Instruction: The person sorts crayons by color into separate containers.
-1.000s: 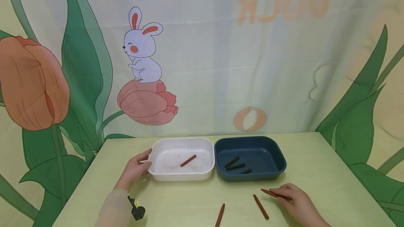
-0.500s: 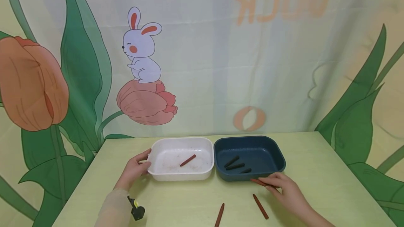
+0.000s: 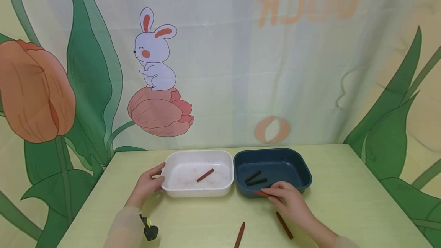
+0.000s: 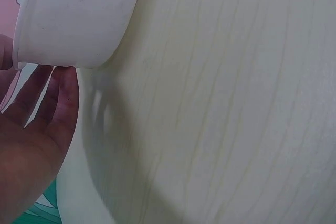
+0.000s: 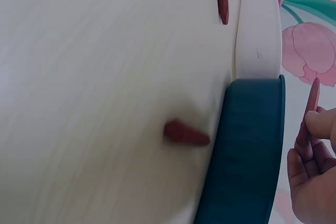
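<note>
My right hand (image 3: 291,202) pinches a reddish-brown crayon (image 5: 313,98) between thumb and fingers, over the near rim of the dark blue tray (image 3: 246,192). The crayon's tapered end points left. Dark crayons (image 3: 256,181) lie in the left part of that tray, one of them now mostly hidden by the hand. At the left end of the white tray (image 3: 198,193), my left hand (image 3: 146,186) holds the rim and side wall, the thumb apart from the other fingers. A single reddish-brown crayon (image 3: 205,175) rests slantwise inside the white tray.
The two trays stand side by side at the back of the pale table (image 3: 193,217). Two reddish-brown crayons lie in front, one crayon (image 3: 284,225) below my right hand, another crayon (image 3: 240,234) at the bottom edge. Behind hangs a printed curtain (image 3: 220,68).
My right hand has carried the crayon leftward and away from me, from the table at the right to over the blue tray's near rim. The left hand and both trays stay put.
</note>
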The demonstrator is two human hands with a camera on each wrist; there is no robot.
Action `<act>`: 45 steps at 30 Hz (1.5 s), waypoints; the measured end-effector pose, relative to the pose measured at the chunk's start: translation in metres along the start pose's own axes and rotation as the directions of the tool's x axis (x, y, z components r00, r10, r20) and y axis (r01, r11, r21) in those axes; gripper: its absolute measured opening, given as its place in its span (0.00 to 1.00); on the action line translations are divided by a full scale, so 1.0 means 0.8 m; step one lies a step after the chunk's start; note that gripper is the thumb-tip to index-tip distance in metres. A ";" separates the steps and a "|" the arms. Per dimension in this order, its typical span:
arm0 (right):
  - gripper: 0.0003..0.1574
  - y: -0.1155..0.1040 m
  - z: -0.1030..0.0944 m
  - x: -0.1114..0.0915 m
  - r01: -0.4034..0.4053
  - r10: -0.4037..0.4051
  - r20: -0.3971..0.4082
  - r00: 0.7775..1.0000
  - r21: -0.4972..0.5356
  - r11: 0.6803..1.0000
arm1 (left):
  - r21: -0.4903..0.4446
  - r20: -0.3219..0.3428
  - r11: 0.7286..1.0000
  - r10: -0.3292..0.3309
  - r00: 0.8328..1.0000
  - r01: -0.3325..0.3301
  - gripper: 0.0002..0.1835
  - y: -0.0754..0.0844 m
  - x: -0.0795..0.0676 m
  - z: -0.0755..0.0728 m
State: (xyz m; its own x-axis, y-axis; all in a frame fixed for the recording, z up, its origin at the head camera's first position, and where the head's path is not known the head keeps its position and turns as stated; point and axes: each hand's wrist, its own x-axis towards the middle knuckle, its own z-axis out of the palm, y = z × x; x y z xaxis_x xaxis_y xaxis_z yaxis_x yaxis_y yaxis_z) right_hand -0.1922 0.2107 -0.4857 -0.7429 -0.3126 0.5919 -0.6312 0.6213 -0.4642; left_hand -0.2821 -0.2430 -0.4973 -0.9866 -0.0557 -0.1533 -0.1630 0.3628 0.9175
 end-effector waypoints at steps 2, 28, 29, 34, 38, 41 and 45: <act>0.24 -0.005 0.006 0.004 -0.007 0.007 -0.001 1.000 0.015 1.000 | -0.002 -0.002 1.000 -0.004 1.000 0.004 0.32 0.000 0.000 0.000; 0.21 -0.039 0.078 0.044 -0.113 0.113 0.010 0.994 0.095 0.989 | -0.001 -0.002 1.000 -0.009 1.000 0.009 0.32 -0.004 0.001 -0.001; 0.20 -0.040 0.080 0.046 -0.116 0.115 0.011 0.993 0.093 0.989 | -0.004 -0.001 1.000 -0.008 1.000 0.008 0.32 -0.004 0.001 -0.001; 0.21 -0.046 0.093 0.054 -0.091 0.091 0.011 0.996 0.101 0.991 | -0.017 0.001 1.000 0.000 1.000 0.000 0.32 -0.004 0.001 0.000; 0.21 -0.050 0.104 0.058 -0.088 0.086 0.019 0.996 0.120 0.989 | -0.024 -0.001 1.000 -0.002 1.000 0.002 0.32 -0.005 0.001 0.000; 0.20 -0.053 0.111 0.061 -0.081 0.079 0.020 0.997 0.123 0.989 | -0.030 -0.001 1.000 0.000 1.000 0.000 0.32 -0.005 0.000 0.000; 0.19 -0.057 0.117 0.066 -0.050 0.049 0.011 0.999 0.108 0.993 | -0.032 -0.001 0.999 0.005 1.000 -0.005 0.32 -0.006 -0.001 0.000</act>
State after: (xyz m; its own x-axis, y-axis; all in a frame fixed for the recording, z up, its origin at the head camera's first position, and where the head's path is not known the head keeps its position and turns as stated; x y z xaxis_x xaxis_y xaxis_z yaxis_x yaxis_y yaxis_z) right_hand -0.2233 0.0989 -0.4949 -0.7751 -0.2896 0.5616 -0.6141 0.5546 -0.5615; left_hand -0.2806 -0.2449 -0.5012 -0.9874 -0.0551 -0.1483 -0.1582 0.3328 0.9296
